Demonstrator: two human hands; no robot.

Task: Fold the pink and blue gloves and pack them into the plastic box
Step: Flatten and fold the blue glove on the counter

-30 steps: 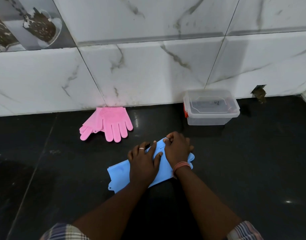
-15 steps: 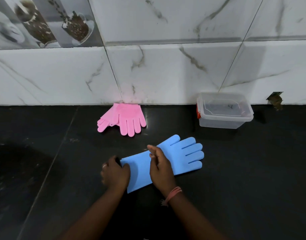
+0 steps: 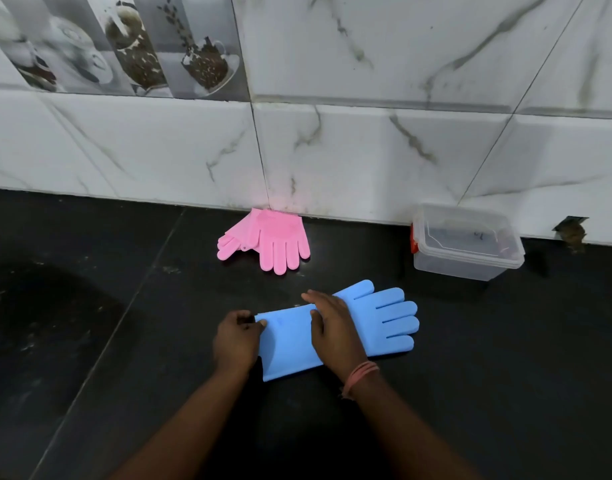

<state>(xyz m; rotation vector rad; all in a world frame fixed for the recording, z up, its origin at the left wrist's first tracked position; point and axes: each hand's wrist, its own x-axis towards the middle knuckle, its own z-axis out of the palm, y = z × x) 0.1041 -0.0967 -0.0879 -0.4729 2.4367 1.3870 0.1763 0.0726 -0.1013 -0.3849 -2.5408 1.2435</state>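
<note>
The blue gloves [image 3: 384, 317] lie flat on the black counter, fingers pointing right, cuff to the left. My left hand [image 3: 236, 340] pinches the cuff's left edge. My right hand [image 3: 334, 329] rests flat on the middle of the blue gloves, fingers spread toward the far edge. The pink gloves [image 3: 273, 239] lie stacked against the wall behind, fingers pointing toward me, untouched. The clear plastic box [image 3: 465, 242], with a red latch on its left side and its lid on, stands at the back right by the wall.
The black stone counter [image 3: 505, 358] runs under everything and meets a white marble-tiled wall [image 3: 366, 150] at the back. A small brown hole [image 3: 571, 233] sits in the wall right of the box.
The blue gloves were bunched under both hands; now they lie stretched out flat. My left hand slid to the cuff, my right to the middle. The camera view shifted.
</note>
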